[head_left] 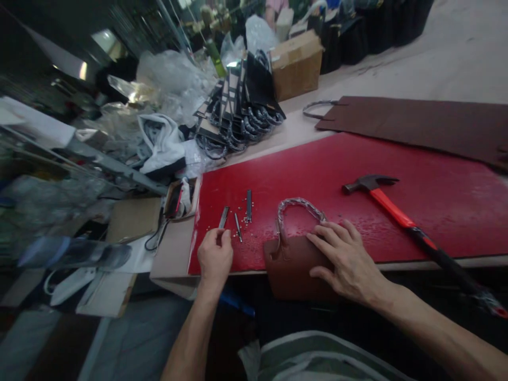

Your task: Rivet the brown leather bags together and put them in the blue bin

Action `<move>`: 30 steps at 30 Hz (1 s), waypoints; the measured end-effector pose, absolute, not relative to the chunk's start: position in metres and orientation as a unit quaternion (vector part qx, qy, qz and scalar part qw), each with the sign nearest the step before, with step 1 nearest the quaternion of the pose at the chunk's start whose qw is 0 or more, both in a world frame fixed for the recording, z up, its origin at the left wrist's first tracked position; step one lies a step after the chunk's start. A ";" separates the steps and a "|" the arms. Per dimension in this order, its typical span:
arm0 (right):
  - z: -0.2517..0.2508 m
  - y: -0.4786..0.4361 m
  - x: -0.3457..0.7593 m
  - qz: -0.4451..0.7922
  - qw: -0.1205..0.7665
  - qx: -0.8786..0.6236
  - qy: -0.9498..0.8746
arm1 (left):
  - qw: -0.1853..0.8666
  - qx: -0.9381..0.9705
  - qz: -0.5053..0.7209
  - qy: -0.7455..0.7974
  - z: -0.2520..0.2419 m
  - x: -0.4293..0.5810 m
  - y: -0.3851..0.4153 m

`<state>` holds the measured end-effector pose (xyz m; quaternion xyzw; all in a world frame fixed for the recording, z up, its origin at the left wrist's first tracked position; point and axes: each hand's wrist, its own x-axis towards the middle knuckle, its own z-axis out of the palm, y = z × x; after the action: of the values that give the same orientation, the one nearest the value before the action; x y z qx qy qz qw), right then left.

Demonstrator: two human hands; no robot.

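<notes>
My left hand point(215, 257) is closed near the board's front left corner, its thumb and forefinger pinching the lower end of a slim metal punch point(224, 216). To the right of it lie a pointed steel tool point(237, 226) and a dark flat metal bar point(248, 205), with small bits scattered around them. My right hand point(344, 255) rests on a brown leather bag panel point(293, 272), fingers spread. A handle point(298, 201) wrapped in clear plastic loops up from that panel, which hangs over the board's front edge.
A claw hammer point(391, 209) with a red and black handle lies on the red board point(305, 164). Behind are a long brown panel point(416, 121), several black handled pieces point(232, 114) and a cardboard box point(297, 66). A small open box point(180, 198) stands left.
</notes>
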<state>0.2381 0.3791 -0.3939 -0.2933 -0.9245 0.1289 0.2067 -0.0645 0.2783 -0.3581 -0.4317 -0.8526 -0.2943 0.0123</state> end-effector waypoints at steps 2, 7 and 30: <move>-0.395 0.380 0.238 0.120 0.211 -0.290 -0.926 | -0.032 -0.393 -0.227 -0.891 -0.352 -0.092 0.284; -0.393 0.380 0.238 0.111 0.208 -0.292 -0.927 | -0.072 -0.413 -0.136 -0.897 -0.342 -0.110 0.308; -0.372 0.374 0.235 0.168 0.160 -0.320 -0.918 | -0.196 -0.433 -0.259 -0.841 -0.346 -0.084 0.374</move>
<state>0.2347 0.3736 -0.3725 -0.3202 -0.9184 0.1684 0.1598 -0.0836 0.3735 -0.3462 -0.4329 -0.8407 -0.2595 -0.1963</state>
